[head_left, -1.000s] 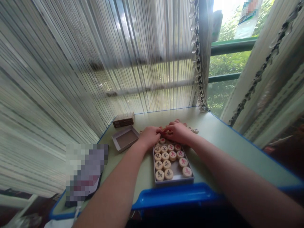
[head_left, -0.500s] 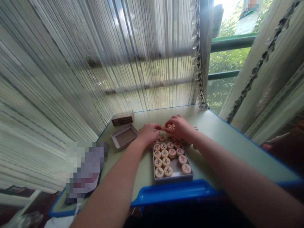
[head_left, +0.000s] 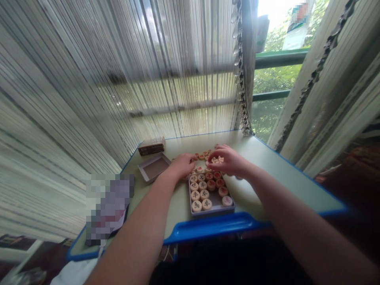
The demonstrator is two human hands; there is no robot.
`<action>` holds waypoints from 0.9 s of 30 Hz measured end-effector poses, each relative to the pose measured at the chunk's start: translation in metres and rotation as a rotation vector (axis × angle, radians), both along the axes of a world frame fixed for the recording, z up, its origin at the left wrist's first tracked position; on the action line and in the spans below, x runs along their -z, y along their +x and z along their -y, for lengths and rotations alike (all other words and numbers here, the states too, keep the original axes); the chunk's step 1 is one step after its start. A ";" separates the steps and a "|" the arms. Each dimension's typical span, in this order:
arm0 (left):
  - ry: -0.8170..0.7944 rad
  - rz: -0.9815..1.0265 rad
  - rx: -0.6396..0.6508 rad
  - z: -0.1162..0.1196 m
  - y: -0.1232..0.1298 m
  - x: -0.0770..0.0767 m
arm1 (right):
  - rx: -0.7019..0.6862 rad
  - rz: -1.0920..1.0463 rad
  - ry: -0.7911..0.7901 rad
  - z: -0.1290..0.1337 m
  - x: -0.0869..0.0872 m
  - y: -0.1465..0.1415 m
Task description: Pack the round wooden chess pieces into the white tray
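Several round Chinese chess pieces [head_left: 204, 194] with black or red characters lie in rows in a shallow box [head_left: 212, 211], which has a bare patch toward its lower right. Just beyond its far edge, more loose pieces [head_left: 203, 155] are spread on the table between my hands. My left hand [head_left: 183, 164] is at the left of these loose pieces, fingers curved and a little apart. On the other side my right hand [head_left: 228, 159] arches over some pieces, its thumb and fingers apart. Whether its fingertips touch a piece is hard to make out.
An empty box lid [head_left: 154, 168] lies left of my left hand. Behind it is a small brown box [head_left: 152, 145]. A blurred-out flat item [head_left: 111, 209] rests at the table's left edge. The blue table rim [head_left: 213, 228] runs in front of me; string curtains [head_left: 178, 59] hang behind.
My hands have moved apart from near contact above the loose pieces, and more of those pieces show between them. The view has shifted slightly. The boxed pieces keep their arrangement.
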State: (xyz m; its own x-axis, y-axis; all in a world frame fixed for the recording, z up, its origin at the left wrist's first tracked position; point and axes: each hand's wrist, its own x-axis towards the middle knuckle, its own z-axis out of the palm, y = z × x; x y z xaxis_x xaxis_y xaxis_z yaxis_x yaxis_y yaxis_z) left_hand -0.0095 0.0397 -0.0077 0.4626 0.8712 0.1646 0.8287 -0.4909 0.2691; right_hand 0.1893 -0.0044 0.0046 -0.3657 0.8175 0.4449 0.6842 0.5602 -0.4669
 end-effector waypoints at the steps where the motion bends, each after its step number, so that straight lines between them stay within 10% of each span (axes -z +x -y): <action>1: 0.000 -0.011 0.005 0.000 0.000 0.000 | -0.014 -0.005 -0.021 0.010 -0.002 0.000; 11: 0.064 -0.061 -0.017 0.000 -0.001 0.004 | -0.066 -0.132 0.094 0.103 0.031 -0.003; 21: 0.115 0.206 -0.184 0.012 -0.004 0.016 | -0.011 -0.094 0.137 0.106 0.037 -0.003; 27: 0.236 0.261 -0.240 0.031 -0.023 -0.008 | -0.003 -0.096 0.146 0.102 0.039 -0.005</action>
State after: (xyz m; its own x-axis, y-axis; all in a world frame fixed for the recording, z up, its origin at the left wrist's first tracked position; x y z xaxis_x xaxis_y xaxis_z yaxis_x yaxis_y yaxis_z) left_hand -0.0327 0.0083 0.0003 0.1678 0.8732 0.4575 0.8459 -0.3659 0.3880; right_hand 0.1847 -0.1067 -0.0340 -0.3181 0.7405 0.5920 0.6385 0.6289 -0.4436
